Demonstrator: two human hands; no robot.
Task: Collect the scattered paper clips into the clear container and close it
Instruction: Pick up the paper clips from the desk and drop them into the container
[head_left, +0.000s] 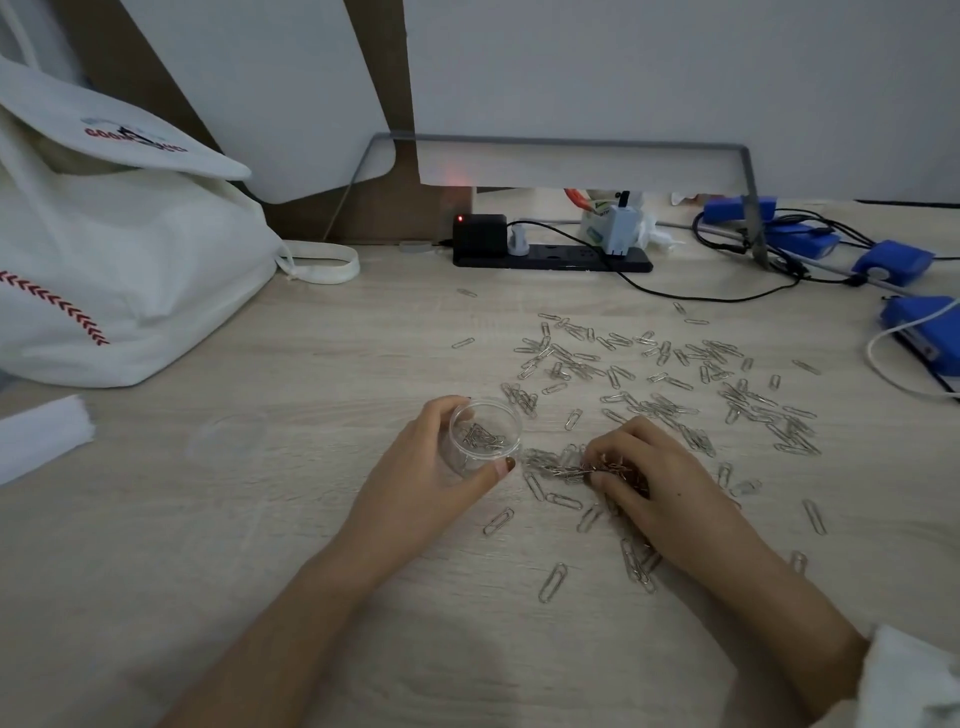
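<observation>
Clear container (484, 435) is sitting gripped in my left hand (431, 478), tilted toward the pile for loading; my right hand (657, 480) is pinching paper clips (566, 467) just beside it on the desk (260, 519).

The right hand (654, 483) covers some paper clips (561, 470); the bag (130, 260) and blue boxes (924, 332) run past the picture's edges.

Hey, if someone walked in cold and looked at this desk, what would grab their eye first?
Probably the silver paper clips strewn across the right half of the wooden desk. Next, the left hand gripping a small clear container with a few clips inside, while the right hand gathers a bunch just beside it. A white drawstring bag sits far left.
</observation>
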